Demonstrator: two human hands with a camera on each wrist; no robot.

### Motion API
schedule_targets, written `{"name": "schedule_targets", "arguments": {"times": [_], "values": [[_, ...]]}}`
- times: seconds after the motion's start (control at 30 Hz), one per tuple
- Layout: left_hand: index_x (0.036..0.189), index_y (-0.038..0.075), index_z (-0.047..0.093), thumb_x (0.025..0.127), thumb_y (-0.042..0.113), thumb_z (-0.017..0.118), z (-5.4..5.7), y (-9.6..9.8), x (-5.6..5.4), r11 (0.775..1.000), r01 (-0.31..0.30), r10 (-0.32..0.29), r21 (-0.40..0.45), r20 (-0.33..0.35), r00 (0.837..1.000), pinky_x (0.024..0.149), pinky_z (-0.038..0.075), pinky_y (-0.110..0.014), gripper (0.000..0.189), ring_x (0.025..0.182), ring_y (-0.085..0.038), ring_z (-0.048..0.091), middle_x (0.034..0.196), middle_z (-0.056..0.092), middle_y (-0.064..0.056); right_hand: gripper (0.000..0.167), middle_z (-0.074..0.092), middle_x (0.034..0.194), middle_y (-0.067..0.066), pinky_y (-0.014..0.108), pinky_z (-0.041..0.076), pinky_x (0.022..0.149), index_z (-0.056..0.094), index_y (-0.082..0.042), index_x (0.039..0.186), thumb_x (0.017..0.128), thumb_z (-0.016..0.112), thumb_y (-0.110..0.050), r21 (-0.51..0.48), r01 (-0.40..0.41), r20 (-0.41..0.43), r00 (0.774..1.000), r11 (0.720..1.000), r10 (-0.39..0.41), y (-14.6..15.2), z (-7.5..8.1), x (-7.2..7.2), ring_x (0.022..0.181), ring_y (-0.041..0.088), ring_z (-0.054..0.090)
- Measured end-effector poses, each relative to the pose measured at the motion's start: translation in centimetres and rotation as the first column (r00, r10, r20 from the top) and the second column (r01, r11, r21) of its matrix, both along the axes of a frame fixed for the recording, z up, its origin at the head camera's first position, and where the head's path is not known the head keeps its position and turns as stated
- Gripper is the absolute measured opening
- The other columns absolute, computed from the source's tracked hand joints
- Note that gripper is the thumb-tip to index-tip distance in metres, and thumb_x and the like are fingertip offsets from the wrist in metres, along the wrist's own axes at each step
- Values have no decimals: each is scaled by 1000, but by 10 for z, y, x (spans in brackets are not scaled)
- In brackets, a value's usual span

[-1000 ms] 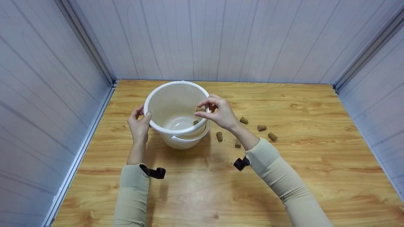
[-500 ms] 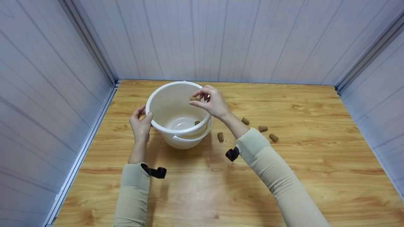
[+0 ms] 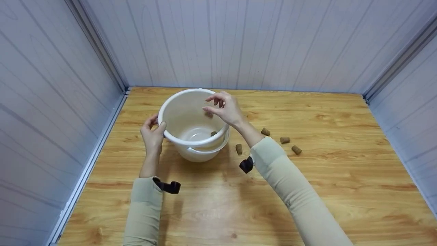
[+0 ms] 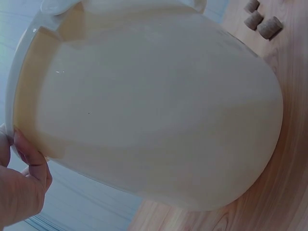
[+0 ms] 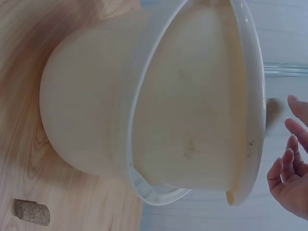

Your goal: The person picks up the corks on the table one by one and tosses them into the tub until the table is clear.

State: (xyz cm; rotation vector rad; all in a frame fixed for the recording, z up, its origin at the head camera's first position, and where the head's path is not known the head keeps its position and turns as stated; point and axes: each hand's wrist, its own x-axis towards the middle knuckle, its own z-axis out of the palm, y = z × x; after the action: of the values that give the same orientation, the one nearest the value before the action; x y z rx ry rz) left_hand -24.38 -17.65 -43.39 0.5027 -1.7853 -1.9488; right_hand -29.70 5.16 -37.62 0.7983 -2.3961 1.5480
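Observation:
A white plastic bucket [image 3: 194, 150] stands on the wooden table, its handle hanging down at the front. My left hand [image 3: 152, 135] grips the rim at the left, thumb on top and fingers outside. Above the right part of the opening is my right hand [image 3: 228, 108], thumb and fingers parted with nothing between them. Just below its fingertips a cork [image 3: 209, 115] is in the air, blurred in the right wrist view, where that cork [image 5: 274, 110] shows beyond the rim. Another cork [image 3: 213, 133] lies inside the bucket, partly hidden by the front wall.
Several corks lie on the table right of the bucket, the nearest cork [image 3: 239, 149] close to its base and the farthest cork [image 3: 296, 149] beyond my right forearm. Pale panel walls [image 3: 239, 44] enclose the table at the back and both sides.
My right hand has moved left and back over the bucket, its fingers have parted, and the cork it pinched has dropped from them. My left hand keeps its grip on the rim.

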Motion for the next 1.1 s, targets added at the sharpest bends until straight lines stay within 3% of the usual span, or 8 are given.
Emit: {"name": "schedule_targets", "arguments": {"times": [0.33,0.57,0.77,1.1], "values": [[118,-13,59,79,-11,53,0,0,0,1000,16,-16,15,-24,1000,47,48,-13,40,88,-16,48,90,52,-8,34,57,84,4,19,41,61,68,5,108,79,80,-10,-24,11,35,999,1000,-10,4,-1,2,72,11,50],[116,-13,60,78,-11,54,0,0,-1,1000,-2,2,18,-20,1000,44,45,-13,39,89,-18,48,89,53,-7,34,58,85,11,19,41,61,67,6,108,80,79,-9,-30,6,11,1000,1000,-5,8,-2,3,74,25,55],[117,-13,60,79,-11,54,-1,0,-1,1000,-5,5,22,-16,1000,47,47,-13,38,89,-16,48,91,52,-8,34,58,84,7,19,40,60,67,5,108,80,79,-10,-43,7,-15,1000,999,-8,15,-3,5,71,8,49],[116,-13,60,79,-11,54,0,0,-1,999,-4,5,35,-20,1000,42,45,-13,38,82,-11,50,88,53,-6,33,59,84,9,20,39,59,67,5,108,80,78,-8,-77,18,-42,999,997,-21,34,-8,9,72,11,49]]}}
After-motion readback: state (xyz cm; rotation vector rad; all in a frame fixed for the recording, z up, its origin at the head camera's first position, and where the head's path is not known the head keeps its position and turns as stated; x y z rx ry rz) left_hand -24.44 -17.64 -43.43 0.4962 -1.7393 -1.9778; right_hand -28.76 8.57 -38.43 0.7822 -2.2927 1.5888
